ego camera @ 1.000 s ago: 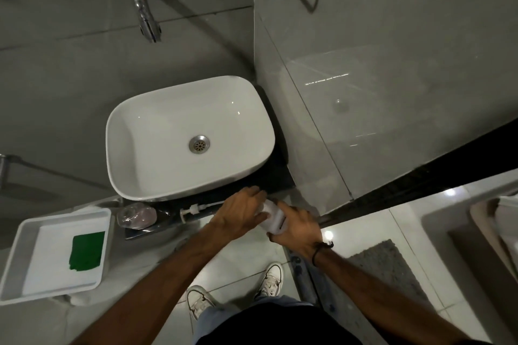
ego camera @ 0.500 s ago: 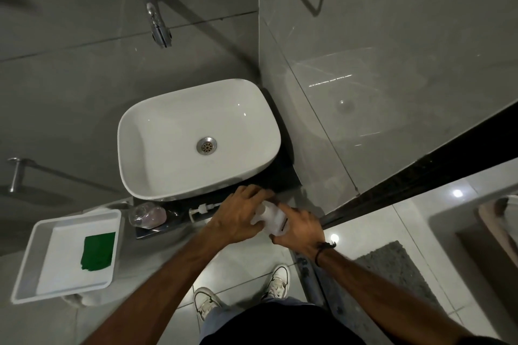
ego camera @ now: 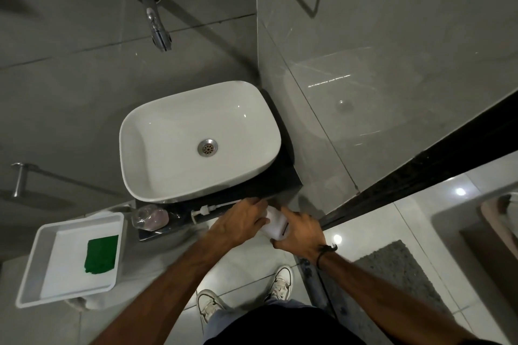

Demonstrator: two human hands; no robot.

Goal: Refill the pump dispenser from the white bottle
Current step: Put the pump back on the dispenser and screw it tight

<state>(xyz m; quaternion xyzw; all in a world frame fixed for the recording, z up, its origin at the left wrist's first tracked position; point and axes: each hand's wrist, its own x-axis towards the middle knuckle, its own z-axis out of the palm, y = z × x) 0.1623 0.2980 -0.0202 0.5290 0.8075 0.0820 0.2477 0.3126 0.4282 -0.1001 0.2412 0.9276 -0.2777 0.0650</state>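
White plastic shows between both hands: the white bottle point(ego camera: 276, 225) is gripped from the right by the right hand point(ego camera: 301, 234), while the left hand point(ego camera: 241, 223) closes over its upper end, probably working the cap. The pump dispenser point(ego camera: 150, 217) stands open on the dark desk point(ego camera: 280, 186) by the sink point(ego camera: 196, 140), its pump head point(ego camera: 204, 211) lying just beside it. Risks, as I judge them: the bottle is held off the desk edge, over the floor, so a slip drops it; squeezing while uncapping could spurt liquid.
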